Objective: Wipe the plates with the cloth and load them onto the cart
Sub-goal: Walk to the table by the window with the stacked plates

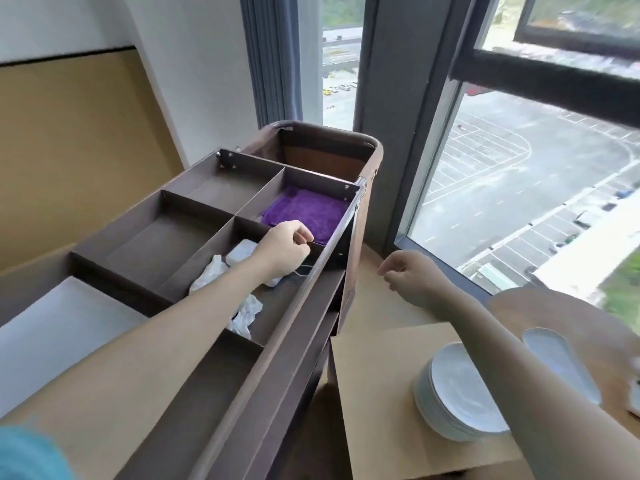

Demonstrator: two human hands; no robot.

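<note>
The cloth (pixel 304 211) lies in the far-right compartment of the cart (pixel 308 282).
The left hand (pixel 282 249) curls at its edge, grip unclear; the right hand (pixel 412 275), loosely curled and empty, hovers right of the cart, near the stacked plates (pixel 450 410).

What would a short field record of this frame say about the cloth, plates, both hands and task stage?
cloth: purple cloth lies flat in the far right top compartment of the cart
plates: stack of white plates on the tan surface beside the cart
left hand: fingers curled, at the cloth's near edge; contact unclear
right hand: loosely curled, holds nothing, above the surface
other: crumpled white items under the left forearm
stage: cloth not yet lifted; no plate visible on the cart
</note>
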